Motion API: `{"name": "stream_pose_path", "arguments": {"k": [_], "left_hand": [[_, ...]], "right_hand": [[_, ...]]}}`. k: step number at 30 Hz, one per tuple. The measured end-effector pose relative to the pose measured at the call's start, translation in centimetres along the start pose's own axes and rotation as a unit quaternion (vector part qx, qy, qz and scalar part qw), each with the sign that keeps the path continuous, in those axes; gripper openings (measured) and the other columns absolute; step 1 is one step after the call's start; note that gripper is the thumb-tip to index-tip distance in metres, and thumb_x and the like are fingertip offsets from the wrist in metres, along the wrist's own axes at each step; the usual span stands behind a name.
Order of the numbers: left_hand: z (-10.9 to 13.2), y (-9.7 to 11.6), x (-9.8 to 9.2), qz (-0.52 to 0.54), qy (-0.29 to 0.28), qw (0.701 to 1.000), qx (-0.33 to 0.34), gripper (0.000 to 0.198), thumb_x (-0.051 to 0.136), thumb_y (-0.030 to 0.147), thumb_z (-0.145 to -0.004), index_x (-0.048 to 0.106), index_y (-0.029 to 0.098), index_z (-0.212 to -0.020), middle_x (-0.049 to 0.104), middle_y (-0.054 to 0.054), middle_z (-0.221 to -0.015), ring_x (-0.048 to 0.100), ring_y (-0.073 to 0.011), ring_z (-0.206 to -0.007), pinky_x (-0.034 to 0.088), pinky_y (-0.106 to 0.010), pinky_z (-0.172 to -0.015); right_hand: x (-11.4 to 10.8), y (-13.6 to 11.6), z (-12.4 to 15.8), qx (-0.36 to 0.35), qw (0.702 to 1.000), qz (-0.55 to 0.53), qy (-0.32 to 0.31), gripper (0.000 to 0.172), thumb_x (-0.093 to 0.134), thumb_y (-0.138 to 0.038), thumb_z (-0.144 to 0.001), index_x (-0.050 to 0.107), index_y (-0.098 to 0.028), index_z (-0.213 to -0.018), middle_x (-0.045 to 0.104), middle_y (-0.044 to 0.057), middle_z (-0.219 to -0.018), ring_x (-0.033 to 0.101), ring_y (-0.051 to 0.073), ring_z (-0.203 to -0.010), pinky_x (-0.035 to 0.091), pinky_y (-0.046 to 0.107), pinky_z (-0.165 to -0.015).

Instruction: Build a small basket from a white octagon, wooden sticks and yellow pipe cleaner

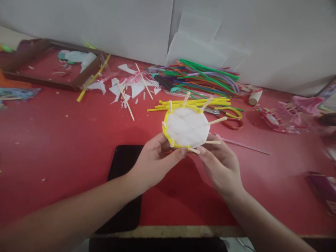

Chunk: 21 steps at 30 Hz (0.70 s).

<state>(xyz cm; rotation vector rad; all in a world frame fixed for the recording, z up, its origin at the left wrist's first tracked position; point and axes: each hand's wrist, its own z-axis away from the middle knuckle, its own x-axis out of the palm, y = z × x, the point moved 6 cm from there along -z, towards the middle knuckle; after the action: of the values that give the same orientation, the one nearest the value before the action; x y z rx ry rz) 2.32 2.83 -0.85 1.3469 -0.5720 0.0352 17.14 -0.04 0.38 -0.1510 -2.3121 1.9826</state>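
Between my two hands is a round white disc (187, 126) with several short wooden sticks standing out around its rim. A yellow pipe cleaner (165, 131) winds around the sticks along the left side and the bottom. My left hand (160, 155) is closed on the lower left edge, thumb near the bottom stick. Closed on the lower right edge is my right hand (220, 162), its thumb by the sticks there. The fingers under the disc are partly hidden. Behind it lie more yellow pipe cleaners (194, 103).
Colourful pipe cleaners (204, 77) are piled at the back, near scissors (231, 117) and white scraps (136, 89). A dark phone (123, 196) lies by my left forearm. A brown frame (42, 82) stands at left; a pink stick model (288, 113) sits at right.
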Motion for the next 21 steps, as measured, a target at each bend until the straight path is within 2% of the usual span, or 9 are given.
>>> {"name": "stream_pose_path", "arguments": {"k": [3, 5, 7, 13, 16, 21], "left_hand": [[-0.1, -0.1, 0.0, 0.008, 0.000, 1.000, -0.003, 0.031, 0.080, 0.022, -0.078, 0.070, 0.020, -0.108, 0.078, -0.006, -0.109, 0.073, -0.0206, -0.103, 0.059, -0.028, -0.088], [-0.1, -0.1, 0.0, 0.014, -0.005, 1.000, -0.005, 0.031, 0.081, 0.021, -0.078, 0.070, 0.019, -0.107, 0.078, -0.006, -0.111, 0.073, -0.0206, -0.104, 0.059, -0.028, -0.089], [-0.2, -0.2, 0.0, 0.016, -0.006, 1.000, -0.010, 0.031, 0.081, 0.021, -0.077, 0.070, 0.019, -0.106, 0.078, -0.007, -0.111, 0.072, -0.0215, -0.106, 0.059, -0.029, -0.090], [-0.2, 0.1, 0.1, 0.014, 0.004, 1.000, 0.001, 0.030, 0.082, 0.023, -0.076, 0.071, 0.021, -0.103, 0.077, -0.006, -0.112, 0.071, -0.0214, -0.107, 0.058, -0.031, -0.092], [-0.3, 0.2, 0.1, 0.021, 0.009, 1.000, -0.001, 0.028, 0.083, 0.025, -0.075, 0.071, 0.020, -0.100, 0.077, -0.006, -0.113, 0.071, -0.0233, -0.109, 0.057, -0.033, -0.094], [-0.3, 0.2, 0.1, 0.012, -0.003, 1.000, -0.007, 0.028, 0.081, 0.027, -0.078, 0.070, 0.020, -0.103, 0.078, -0.006, -0.108, 0.071, -0.0215, -0.109, 0.056, -0.031, -0.095]], "right_hand": [[-0.8, 0.0, -0.1, -0.026, 0.999, -0.032, 0.028, 0.046, 0.069, -0.029, -0.087, 0.052, -0.032, -0.130, 0.076, 0.003, -0.108, 0.074, 0.021, -0.096, 0.063, 0.040, -0.082], [-1.1, -0.4, -0.1, -0.045, 0.998, -0.003, 0.043, 0.052, 0.070, -0.025, -0.087, 0.046, -0.034, -0.132, 0.077, 0.000, -0.098, 0.075, 0.018, -0.088, 0.064, 0.037, -0.077], [-1.2, -0.9, 0.0, -0.059, 0.996, 0.037, 0.048, 0.047, 0.070, -0.022, -0.086, 0.049, -0.033, -0.126, 0.076, -0.002, -0.094, 0.075, 0.016, -0.081, 0.064, 0.033, -0.073], [-1.1, -2.0, 0.1, -0.090, 0.984, 0.141, 0.065, 0.012, 0.069, -0.019, -0.085, 0.063, -0.024, -0.094, 0.073, 0.000, -0.083, 0.073, 0.015, -0.072, 0.062, 0.026, -0.060], [-1.0, -2.3, 0.3, -0.116, 0.975, 0.179, 0.054, 0.008, 0.067, -0.018, -0.086, 0.065, -0.023, -0.091, 0.074, 0.000, -0.084, 0.072, 0.015, -0.067, 0.061, 0.025, -0.056], [-1.1, -2.3, 0.5, -0.141, 0.966, 0.211, 0.053, 0.011, 0.067, -0.017, -0.085, 0.066, -0.023, -0.094, 0.075, 0.000, -0.085, 0.073, 0.014, -0.071, 0.062, 0.026, -0.062]]}}
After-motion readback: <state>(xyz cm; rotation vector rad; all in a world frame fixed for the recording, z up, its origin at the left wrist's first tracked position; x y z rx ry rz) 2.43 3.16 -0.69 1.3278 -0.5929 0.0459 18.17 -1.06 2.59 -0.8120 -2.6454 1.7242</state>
